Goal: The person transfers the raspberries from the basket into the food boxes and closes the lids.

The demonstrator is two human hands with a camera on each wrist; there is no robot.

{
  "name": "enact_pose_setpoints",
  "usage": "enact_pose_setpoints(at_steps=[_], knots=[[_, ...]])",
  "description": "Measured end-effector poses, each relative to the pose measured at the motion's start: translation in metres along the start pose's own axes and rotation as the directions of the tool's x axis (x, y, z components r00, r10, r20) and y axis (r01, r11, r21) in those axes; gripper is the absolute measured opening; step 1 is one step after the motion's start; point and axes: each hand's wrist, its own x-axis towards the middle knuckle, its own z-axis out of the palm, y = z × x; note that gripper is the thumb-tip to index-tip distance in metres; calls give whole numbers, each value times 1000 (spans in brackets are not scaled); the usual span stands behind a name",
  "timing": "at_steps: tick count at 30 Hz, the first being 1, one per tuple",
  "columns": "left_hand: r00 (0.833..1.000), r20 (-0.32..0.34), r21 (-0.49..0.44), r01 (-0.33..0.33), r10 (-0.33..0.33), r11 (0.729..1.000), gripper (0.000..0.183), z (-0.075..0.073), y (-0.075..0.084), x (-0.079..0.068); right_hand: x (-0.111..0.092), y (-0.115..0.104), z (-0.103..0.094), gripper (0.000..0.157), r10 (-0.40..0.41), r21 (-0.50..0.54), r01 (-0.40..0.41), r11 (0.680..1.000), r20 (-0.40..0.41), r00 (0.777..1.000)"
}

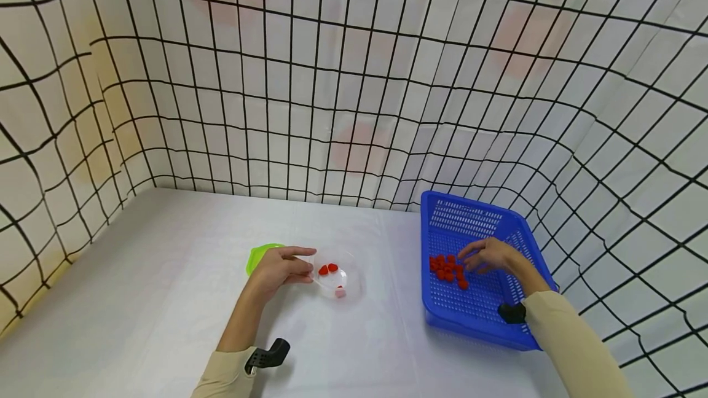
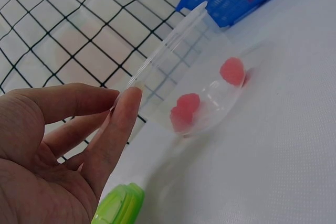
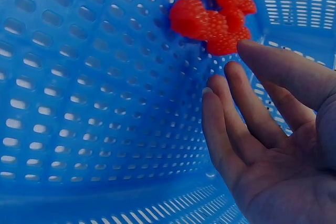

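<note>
On the white table (image 1: 381, 349), in front of me and left of the basket, stands the clear container (image 2: 194, 74), its mouth facing up and its round wall narrowing to the base, so that its axis runs upright. Inside, low down, lie three red berries (image 2: 232, 71): two touch each other, and the third sits apart on the side nearer to me. Beside the container, to its left, is a lime-green piece (image 1: 259, 255), partly hidden by my own hand. Well over to the right is the blue basket (image 1: 470, 327), with its perforated left wall rising between the container and the pile of berries (image 3: 215, 24) bunched on its floor toward that wall. Behind everything stands a white screen (image 1: 332, 109) crossed by black grid lines. My left hand (image 1: 276, 270) pinches the container's rim between thumb and finger, on its left side, so the bowl and its three berries lie just to the right of my fingertips. My right hand (image 1: 492, 255) reaches into the basket with its fingers apart, loosely bent and holding nothing; the pile is just beyond their tips, and whether my thumb touches it I cannot tell.
</note>
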Motion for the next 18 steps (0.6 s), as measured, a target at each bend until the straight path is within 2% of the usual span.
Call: enact_pose_setpoints(at_steps=[18], knots=[[999,-28,30,27,-26,999,40,2,1,-1,6,12,6,30,39,52,-40,998,8,999]])
